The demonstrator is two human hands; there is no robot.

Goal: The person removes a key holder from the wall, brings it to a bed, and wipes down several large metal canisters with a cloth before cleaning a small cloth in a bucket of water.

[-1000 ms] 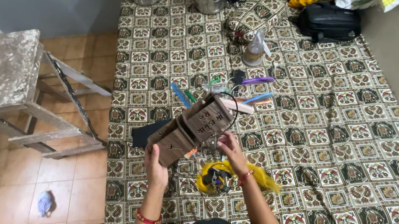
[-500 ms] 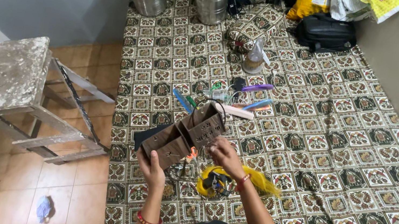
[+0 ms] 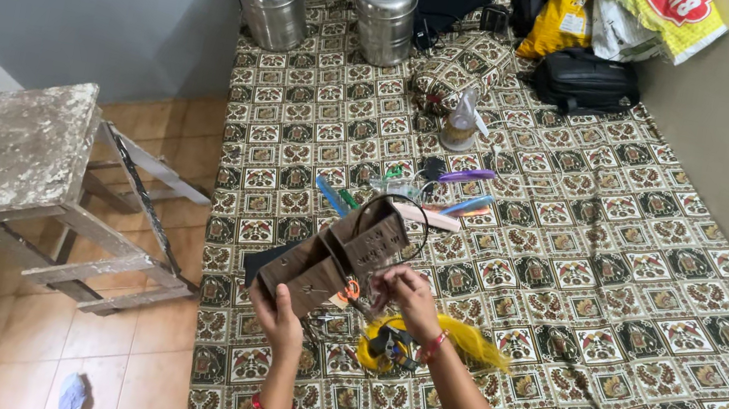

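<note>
Brown organizer box (image 3: 338,255) sits in our left hand (image 3: 279,304), lifted above the patterned bed (image 3: 637,243), fingers wrapped under its lower end. Our right hand (image 3: 407,292) pinches something small at its side; combs (image 3: 462,192) beyond the box lie unsorted.
</note>
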